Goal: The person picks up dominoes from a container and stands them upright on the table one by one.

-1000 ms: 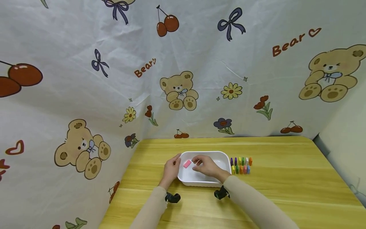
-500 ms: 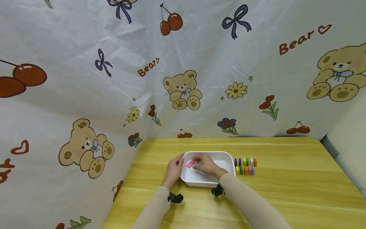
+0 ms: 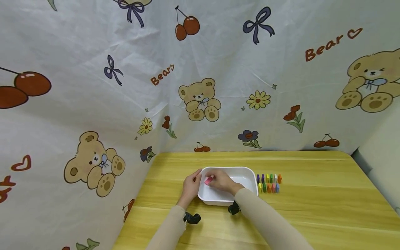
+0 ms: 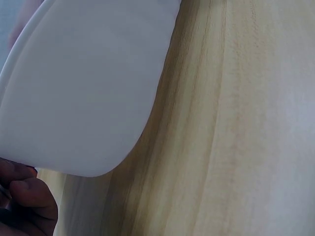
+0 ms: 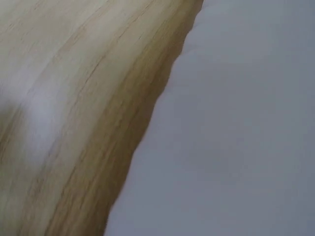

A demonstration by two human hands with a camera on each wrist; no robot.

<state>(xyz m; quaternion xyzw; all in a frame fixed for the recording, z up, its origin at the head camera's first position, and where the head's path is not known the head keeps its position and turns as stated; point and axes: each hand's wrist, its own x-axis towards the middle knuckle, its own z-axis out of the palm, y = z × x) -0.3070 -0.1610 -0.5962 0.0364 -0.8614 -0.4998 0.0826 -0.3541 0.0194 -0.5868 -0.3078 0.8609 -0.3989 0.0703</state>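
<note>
In the head view, a white rectangular tray (image 3: 247,177) stands on the wooden table. My left hand (image 3: 190,186) holds its left side near the back corner. The left wrist view shows curled fingers (image 4: 34,194) beside the tray's outer wall, their contact partly hidden. Inside the tray, at its left end, my right hand (image 3: 222,181) pinches a small pink rectangular block (image 3: 208,181); part of the block is covered by the fingers. The right wrist view shows only the tray wall (image 5: 221,123) and wood, without the hand.
Small coloured blocks (image 3: 269,188) stand upright in two rows just right of the tray. The wooden table (image 3: 315,187) stretches away to the right. A printed bear cloth (image 3: 200,100) hangs behind and to the left.
My right hand has moved slightly left and its fingers have closed on the pink block. The left hand stays at the tray's side. The head view has shifted slightly.
</note>
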